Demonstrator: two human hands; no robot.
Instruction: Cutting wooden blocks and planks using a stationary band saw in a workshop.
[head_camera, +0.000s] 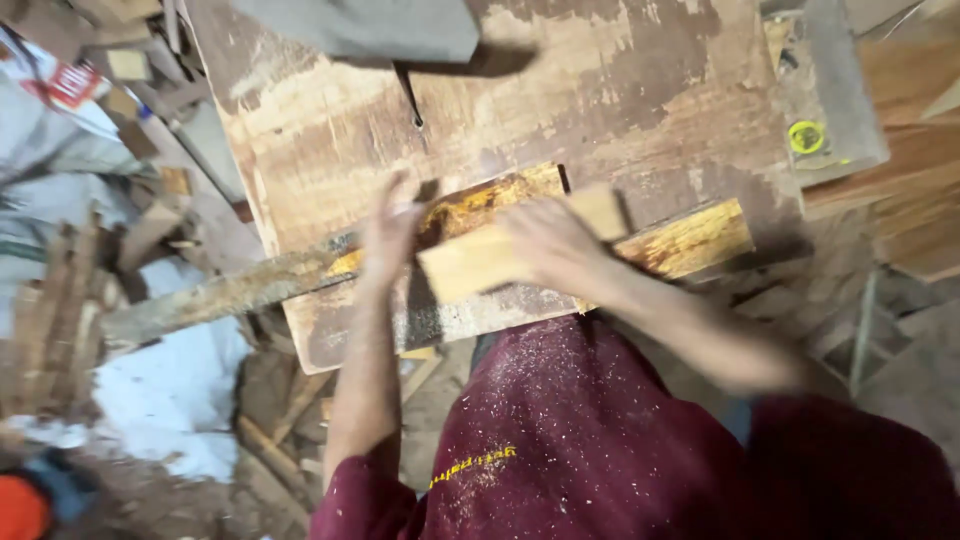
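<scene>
- Sawdust is clinging to the maroon shirt (560, 430) at the bottom of the view, fine pale specks over soft cloth, with a small yellow mark on the chest.
- Both hands are working at the near edge of the table (620, 90), a worn wooden top with scraped, patchy brown and pale areas.
- The right hand (550, 245) is closing over a light wood block (480, 262), a smooth rectangular offcut lying tilted across the near part of the table; the fingers are wrapping its right end.
- The left hand (388, 230) is reaching in beside the block's left end with fingers spread fairly wide; motion blur is hiding whether it is gripping anything.
- Under the block a longer plank (690, 240) is lying, its surface yellowish and rough.
- A grey, weathered strip (220, 295) is sticking out leftward past the table edge.
- Judging by the dust on the table edge, some cutting is already done; the block is being positioned, not yet worked.
- A yellow tape roll (806, 136) is resting at the far right, and wood scraps (60, 310) are littering the floor at left.
</scene>
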